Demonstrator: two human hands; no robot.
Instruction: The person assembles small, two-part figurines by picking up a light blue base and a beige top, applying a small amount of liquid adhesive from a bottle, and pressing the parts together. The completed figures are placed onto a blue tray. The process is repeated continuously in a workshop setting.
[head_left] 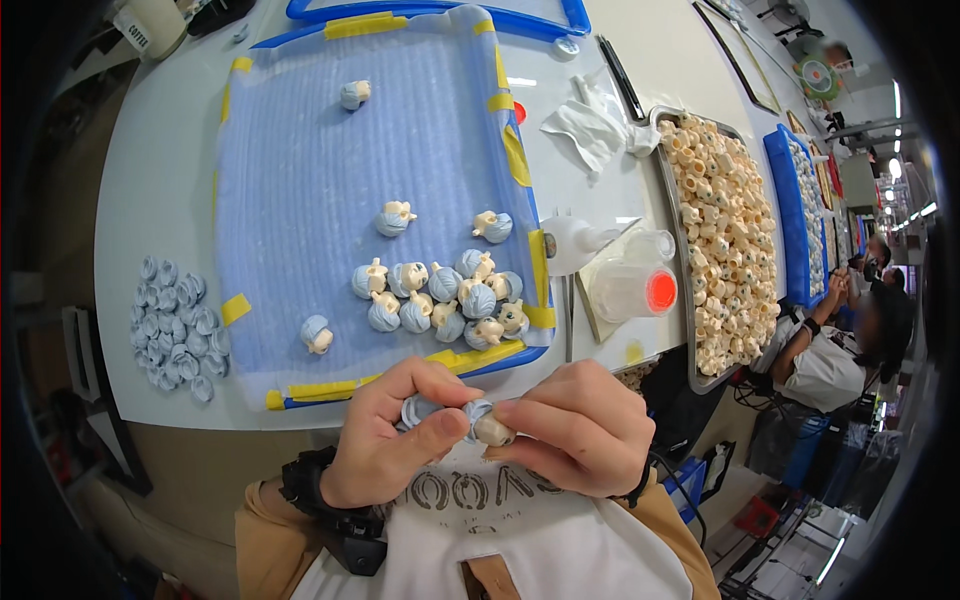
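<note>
Close to my body, just off the table's front edge, my left hand (pixel 395 430) and my right hand (pixel 585 425) meet around a small doll head. Cream-coloured and rounded, the doll head (pixel 493 431) is pinched between my right thumb and fingers. A light blue moulded hair piece (pixel 478 411) sits against its left side, touched by my left thumb tip. Another blue hair piece (pixel 418 409) is tucked in my left fingers. Beyond my hands, a blue tray (pixel 530 358) lined with padded sheet holds several doll heads with blue hair (pixel 440 285), mostly clustered at its near right corner.
Loose blue hair pieces (pixel 175 330) are piled left of the tray. To the right stand a clear cup with a red disc (pixel 630 290), a white bottle (pixel 575 243), crumpled tissue (pixel 590 130) and a metal tray (pixel 690 345) of cream heads. A person (pixel 825 360) sits farther right.
</note>
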